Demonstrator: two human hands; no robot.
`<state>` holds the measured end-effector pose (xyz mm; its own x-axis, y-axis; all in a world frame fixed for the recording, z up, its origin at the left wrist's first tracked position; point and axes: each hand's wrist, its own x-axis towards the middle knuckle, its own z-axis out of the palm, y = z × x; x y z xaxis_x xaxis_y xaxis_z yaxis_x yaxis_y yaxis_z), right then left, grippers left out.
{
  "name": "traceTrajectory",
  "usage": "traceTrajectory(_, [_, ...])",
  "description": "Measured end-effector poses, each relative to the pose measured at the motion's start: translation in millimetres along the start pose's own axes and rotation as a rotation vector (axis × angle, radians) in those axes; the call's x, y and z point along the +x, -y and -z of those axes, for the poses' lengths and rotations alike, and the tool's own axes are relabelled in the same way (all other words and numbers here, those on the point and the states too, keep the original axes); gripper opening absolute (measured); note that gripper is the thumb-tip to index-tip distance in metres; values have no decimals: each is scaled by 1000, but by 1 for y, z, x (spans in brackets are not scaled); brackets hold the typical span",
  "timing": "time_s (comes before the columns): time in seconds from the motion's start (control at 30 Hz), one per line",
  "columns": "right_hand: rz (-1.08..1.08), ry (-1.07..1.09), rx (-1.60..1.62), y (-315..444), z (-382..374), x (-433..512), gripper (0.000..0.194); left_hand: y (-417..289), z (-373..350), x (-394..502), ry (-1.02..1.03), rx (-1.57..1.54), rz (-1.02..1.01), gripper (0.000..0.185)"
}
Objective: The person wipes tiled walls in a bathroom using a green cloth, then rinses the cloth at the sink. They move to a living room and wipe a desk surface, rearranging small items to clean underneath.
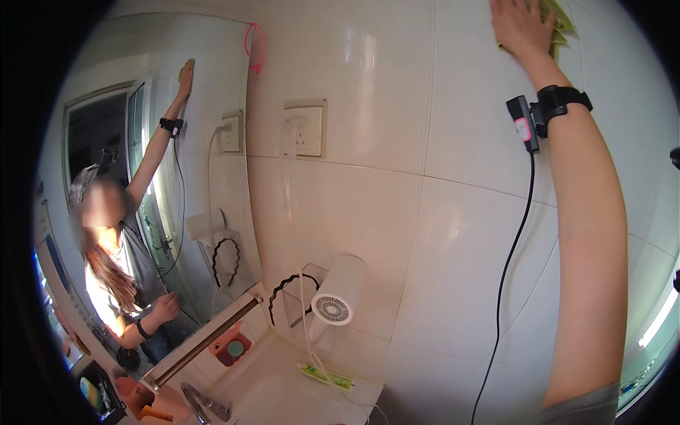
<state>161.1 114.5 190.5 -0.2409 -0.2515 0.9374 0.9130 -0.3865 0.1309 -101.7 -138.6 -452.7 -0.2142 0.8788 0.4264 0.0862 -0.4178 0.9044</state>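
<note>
High at the upper right, my right hand (523, 26) presses a yellow-green cloth (560, 32) against the white tiled wall (478, 133). The fingers are spread, and part of the cloth sticks out beside them. A black strap with a small device (523, 125) and cable is on that wrist. My left hand is out of direct view; the mirror (212, 69) shows its reflection low before the body, fingers curled, contents unclear. Below, a white hair dryer (340, 292) hangs on the wall.
Under the mirror is a metal bar (207, 342). A washbasin (265, 388) with a chrome faucet (204, 406) lies below, a toothpaste tube (326, 376) on its ledge. A plug and cord hang from the wall socket (304, 130). Pink holders (231, 344) stand near the basin.
</note>
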Motion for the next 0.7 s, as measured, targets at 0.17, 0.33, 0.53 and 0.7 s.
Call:
traceTrajectory(0.17, [517,-26,272,117,15,-97,46,-16,-12,-9,19,-42,167,13])
traceTrajectory(0.33, [1077,539,596,116,104,-242,50,-21,-10,-6,81,2,31,14])
traceTrajectory(0.53, [955,245,522,90,63,-155,41,-17,20,-16,66,44,101,13])
traceTrajectory(0.7, [510,168,216,75,19,-74,47,-11,49,-37,-84,136,124,13])
